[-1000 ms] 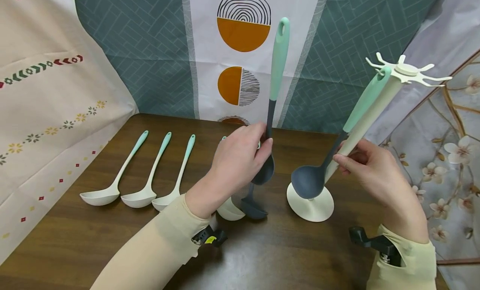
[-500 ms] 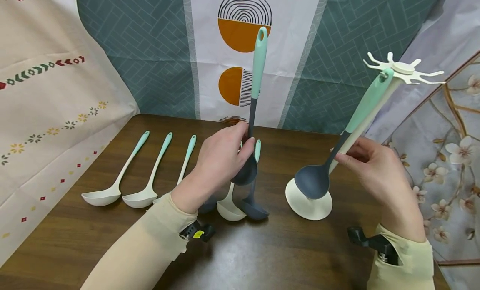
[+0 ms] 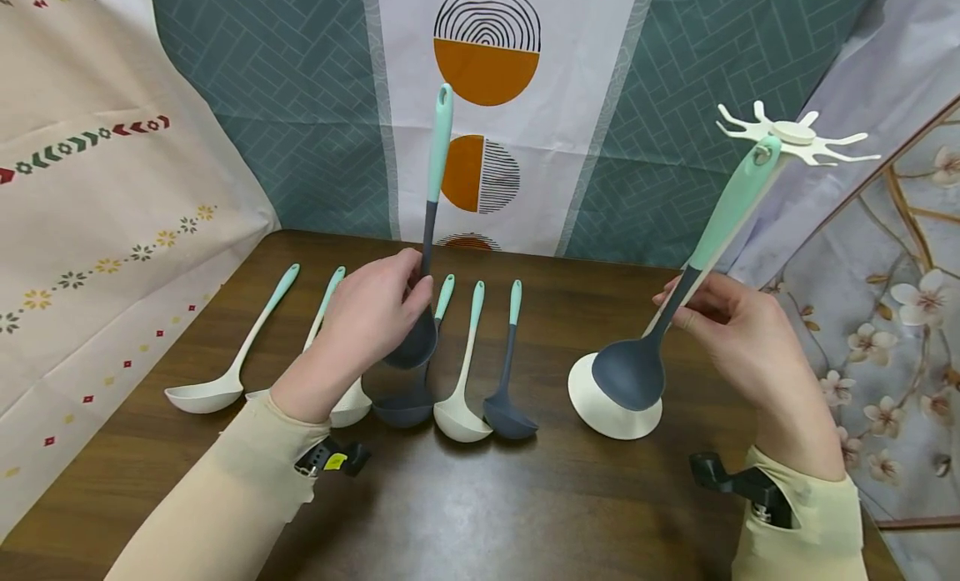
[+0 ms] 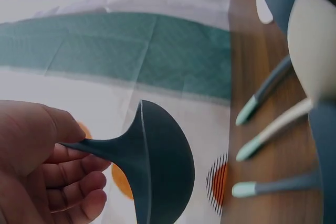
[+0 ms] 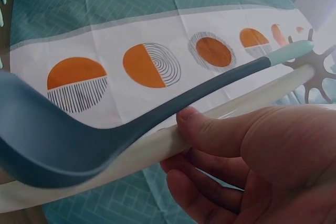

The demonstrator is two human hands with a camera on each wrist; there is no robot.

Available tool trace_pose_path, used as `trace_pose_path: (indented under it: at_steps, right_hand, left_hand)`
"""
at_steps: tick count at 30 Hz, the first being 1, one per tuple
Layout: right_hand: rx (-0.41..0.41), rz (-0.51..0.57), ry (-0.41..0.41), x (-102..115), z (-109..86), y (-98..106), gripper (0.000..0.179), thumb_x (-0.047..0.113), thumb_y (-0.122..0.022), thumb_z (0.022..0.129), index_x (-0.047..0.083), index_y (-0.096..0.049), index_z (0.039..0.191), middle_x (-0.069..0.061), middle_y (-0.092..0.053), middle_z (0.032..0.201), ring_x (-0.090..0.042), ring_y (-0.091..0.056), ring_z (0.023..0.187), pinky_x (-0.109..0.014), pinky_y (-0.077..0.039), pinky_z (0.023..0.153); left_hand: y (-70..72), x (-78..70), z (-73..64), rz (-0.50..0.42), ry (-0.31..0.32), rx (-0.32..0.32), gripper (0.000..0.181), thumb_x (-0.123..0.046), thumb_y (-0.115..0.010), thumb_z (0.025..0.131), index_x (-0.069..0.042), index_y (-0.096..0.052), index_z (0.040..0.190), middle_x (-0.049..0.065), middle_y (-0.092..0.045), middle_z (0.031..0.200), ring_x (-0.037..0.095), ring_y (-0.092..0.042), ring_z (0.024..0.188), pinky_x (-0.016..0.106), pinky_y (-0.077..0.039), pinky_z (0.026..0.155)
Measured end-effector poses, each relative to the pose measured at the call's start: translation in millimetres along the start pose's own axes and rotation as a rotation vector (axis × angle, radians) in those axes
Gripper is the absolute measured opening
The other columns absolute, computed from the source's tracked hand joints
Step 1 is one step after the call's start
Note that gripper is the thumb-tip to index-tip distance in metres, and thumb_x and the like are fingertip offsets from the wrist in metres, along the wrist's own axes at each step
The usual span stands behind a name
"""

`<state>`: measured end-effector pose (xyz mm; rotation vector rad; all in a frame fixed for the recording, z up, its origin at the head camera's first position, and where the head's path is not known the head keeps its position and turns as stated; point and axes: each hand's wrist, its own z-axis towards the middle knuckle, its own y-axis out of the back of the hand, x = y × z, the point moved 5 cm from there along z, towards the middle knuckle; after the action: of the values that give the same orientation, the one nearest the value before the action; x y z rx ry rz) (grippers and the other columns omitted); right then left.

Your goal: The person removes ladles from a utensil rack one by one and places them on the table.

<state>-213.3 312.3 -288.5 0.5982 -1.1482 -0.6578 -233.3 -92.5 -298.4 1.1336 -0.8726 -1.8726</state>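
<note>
My left hand (image 3: 367, 314) pinches a dark grey ladle (image 3: 438, 160) by its shaft just above the bowl, mint handle pointing up, above the row on the table. In the left wrist view that ladle's bowl (image 4: 170, 166) shows beyond the thumb and curled fingers. My right hand (image 3: 738, 339) grips the cream pole of a utensil stand (image 3: 795, 133), which leans to the right. Another grey ladle (image 3: 630, 377) hangs by its handle hole from one of the hooks, its bowl in front of the round base. The right wrist view shows the thumb on the pole (image 5: 241, 106).
Several ladles lie in a row: a white ladle (image 3: 217, 393) at far left, others partly behind my left arm, then a grey ladle (image 3: 405, 408), a white ladle (image 3: 461, 418) and a grey ladle (image 3: 512, 416). Patterned cloths (image 3: 300, 106) hang around the wooden table (image 3: 480, 514).
My left hand has carried the grey ladle leftward and a little lower, away from the stand. The stand has tilted slightly left under my right hand. The hung ladle has swung slightly with it.
</note>
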Motion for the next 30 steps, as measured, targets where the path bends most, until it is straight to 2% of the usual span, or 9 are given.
trace_pose_path:
  at_steps: [7,12,21,25,28,30]
  right_hand:
    - [0.004,0.007,-0.009,0,0.6,-1,0.023,0.025,-0.076,0.107,0.022,-0.079,0.13,0.001,-0.081,0.117,0.004,-0.072,0.1,-0.016,-0.05,0.081]
    - [0.016,0.001,-0.013,-2,-0.3,-2,0.024,0.027,-0.075,0.108,0.021,-0.078,0.13,0.001,-0.081,0.116,0.004,-0.071,0.101,-0.017,-0.05,0.082]
    - [0.018,0.008,-0.014,-5,-2.3,-2,0.024,0.029,-0.075,0.109,0.022,-0.078,0.131,0.001,-0.081,0.116,0.004,-0.071,0.101,-0.018,-0.05,0.083]
    - [0.015,0.011,-0.014,-3,-0.6,-3,0.025,0.031,-0.076,0.108,0.022,-0.078,0.131,0.003,-0.081,0.116,0.004,-0.071,0.101,-0.018,-0.05,0.082]
    - [0.012,0.01,-0.019,-4,0.0,-3,0.024,0.03,-0.076,0.108,0.022,-0.079,0.131,0.003,-0.081,0.117,0.006,-0.071,0.101,-0.017,-0.049,0.082]
    - [0.009,0.009,-0.021,-5,0.4,-3,0.024,0.029,-0.076,0.108,0.022,-0.079,0.131,0.003,-0.081,0.116,0.006,-0.07,0.1,-0.018,-0.049,0.082]
  left_hand:
    - [19.2,31.4,-8.3,0.065,0.024,-0.016,0.015,-0.018,-0.063,0.108,-0.009,-0.07,0.099,0.003,-0.064,0.079,0.025,-0.058,0.067,0.042,-0.044,0.057]
    - [26.9,52.4,-12.3,0.088,0.06,-0.018,0.02,-0.019,-0.061,0.108,-0.012,-0.065,0.09,0.002,-0.055,0.07,0.025,-0.051,0.061,0.042,-0.037,0.055]
    - [38.9,84.7,-21.9,0.165,0.054,-0.016,0.015,-0.016,-0.062,0.106,-0.01,-0.07,0.095,0.003,-0.06,0.078,0.027,-0.055,0.066,0.043,-0.04,0.054]
    - [45.5,104.4,-27.3,0.204,0.064,-0.017,0.016,-0.015,-0.061,0.106,-0.008,-0.071,0.095,0.006,-0.061,0.079,0.027,-0.056,0.066,0.044,-0.041,0.053]
    - [48.5,120.9,-32.6,0.227,0.076,-0.014,0.016,-0.013,-0.062,0.105,-0.002,-0.074,0.105,0.014,-0.07,0.089,0.032,-0.063,0.071,0.05,-0.047,0.056]
    - [50.2,131.8,-35.4,0.239,0.085,-0.01,0.016,-0.011,-0.061,0.104,0.0,-0.073,0.102,0.016,-0.069,0.088,0.034,-0.062,0.07,0.052,-0.046,0.057]
